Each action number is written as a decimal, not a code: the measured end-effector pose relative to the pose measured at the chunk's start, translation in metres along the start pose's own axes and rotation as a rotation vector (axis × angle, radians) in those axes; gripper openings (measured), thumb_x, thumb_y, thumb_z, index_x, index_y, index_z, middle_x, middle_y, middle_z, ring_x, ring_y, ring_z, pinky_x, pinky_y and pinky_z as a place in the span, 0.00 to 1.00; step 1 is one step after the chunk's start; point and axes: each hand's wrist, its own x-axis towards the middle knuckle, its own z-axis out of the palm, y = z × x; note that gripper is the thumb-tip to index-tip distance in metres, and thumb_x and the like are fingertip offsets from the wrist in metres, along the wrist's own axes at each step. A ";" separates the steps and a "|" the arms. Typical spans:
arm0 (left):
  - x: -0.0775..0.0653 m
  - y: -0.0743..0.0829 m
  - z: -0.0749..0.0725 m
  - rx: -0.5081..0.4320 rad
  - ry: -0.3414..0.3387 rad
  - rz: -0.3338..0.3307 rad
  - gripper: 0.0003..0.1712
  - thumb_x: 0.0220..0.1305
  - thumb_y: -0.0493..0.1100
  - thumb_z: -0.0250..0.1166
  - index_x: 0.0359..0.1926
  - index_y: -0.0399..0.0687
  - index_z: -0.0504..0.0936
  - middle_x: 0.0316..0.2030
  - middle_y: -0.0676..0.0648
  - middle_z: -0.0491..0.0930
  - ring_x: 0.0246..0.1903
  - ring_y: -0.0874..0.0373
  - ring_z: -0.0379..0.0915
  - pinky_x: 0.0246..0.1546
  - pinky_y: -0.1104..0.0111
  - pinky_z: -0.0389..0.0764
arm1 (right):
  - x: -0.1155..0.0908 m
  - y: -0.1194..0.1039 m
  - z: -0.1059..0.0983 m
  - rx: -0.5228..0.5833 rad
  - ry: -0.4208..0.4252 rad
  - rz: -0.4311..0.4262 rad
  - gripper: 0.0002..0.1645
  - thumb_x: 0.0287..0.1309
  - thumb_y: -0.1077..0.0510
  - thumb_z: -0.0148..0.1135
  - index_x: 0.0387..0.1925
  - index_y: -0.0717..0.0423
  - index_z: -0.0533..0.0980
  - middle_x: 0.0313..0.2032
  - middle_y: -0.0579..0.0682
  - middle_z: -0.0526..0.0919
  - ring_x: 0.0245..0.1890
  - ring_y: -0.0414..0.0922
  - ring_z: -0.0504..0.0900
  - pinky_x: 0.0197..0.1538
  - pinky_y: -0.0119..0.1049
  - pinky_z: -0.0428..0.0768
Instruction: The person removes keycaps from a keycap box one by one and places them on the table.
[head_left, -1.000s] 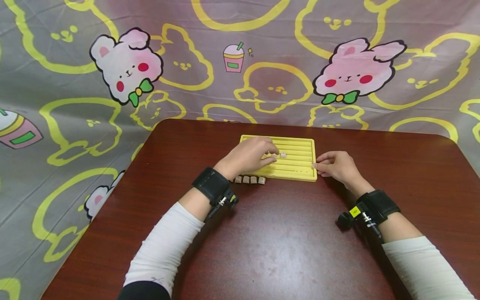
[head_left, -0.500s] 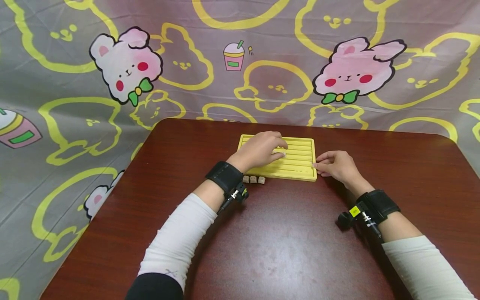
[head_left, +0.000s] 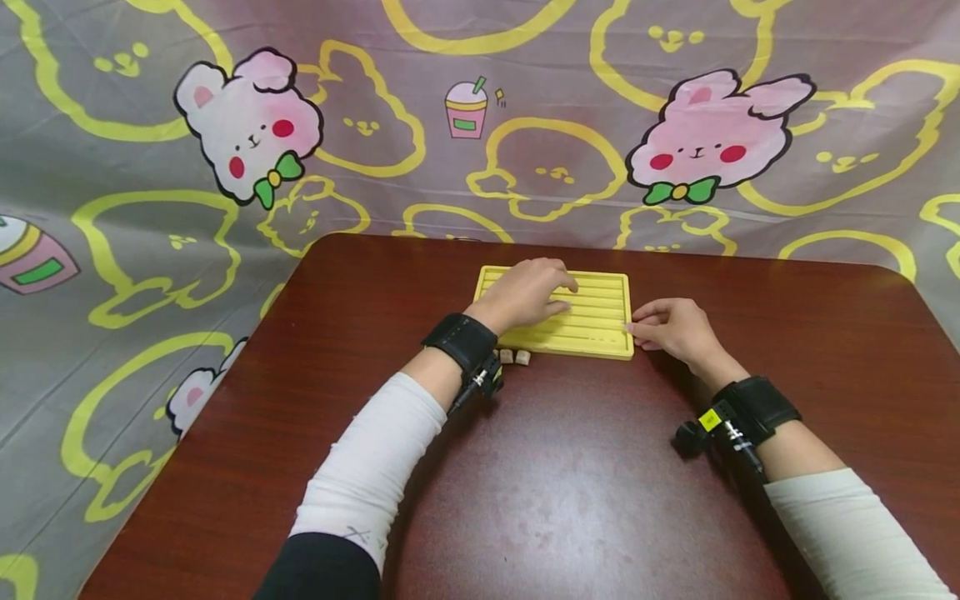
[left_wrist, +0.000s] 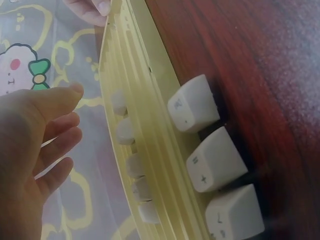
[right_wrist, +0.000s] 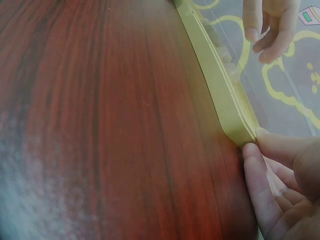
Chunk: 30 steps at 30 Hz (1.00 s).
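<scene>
My left hand [head_left: 525, 293] hovers over the ridged yellow tray [head_left: 600, 310], thumb and fingers apart with nothing between them. In the left wrist view, several white keycaps [left_wrist: 125, 131] sit in a row along one groove of the tray. Outside its near wall, more keycaps [left_wrist: 192, 104] with printed symbols stand lined up on the table; in the head view the left wrist partly hides this row. At the tray's right edge, my right hand [head_left: 675, 332] pinches the rim, thumb on top and fingers against the side wall in the right wrist view.
Under everything is a dark red-brown wooden table [head_left: 570, 467]. Behind it hangs a grey cloth [head_left: 555, 83] with yellow outlines and rabbit faces. Each wrist wears a black strap [head_left: 461, 342] with a small camera.
My left hand has shifted right and slightly back across the tray, and its fingers have come away from a keycap at their tips. The right hand keeps its pinch on the rim.
</scene>
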 end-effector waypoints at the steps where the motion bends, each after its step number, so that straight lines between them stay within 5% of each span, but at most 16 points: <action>1: 0.001 0.000 0.000 -0.001 -0.009 -0.005 0.20 0.68 0.48 0.64 0.58 0.50 0.82 0.55 0.48 0.80 0.55 0.54 0.76 0.58 0.64 0.77 | 0.000 0.000 0.000 -0.002 0.000 0.001 0.22 0.60 0.56 0.68 0.49 0.68 0.78 0.41 0.63 0.87 0.28 0.37 0.84 0.34 0.31 0.86; 30: 0.019 -0.001 0.014 -0.010 -0.081 -0.045 0.16 0.68 0.43 0.64 0.56 0.50 0.84 0.56 0.50 0.82 0.60 0.56 0.75 0.63 0.66 0.74 | 0.001 -0.001 0.000 0.017 -0.005 0.012 0.23 0.60 0.56 0.69 0.50 0.69 0.77 0.41 0.63 0.87 0.27 0.36 0.84 0.34 0.31 0.86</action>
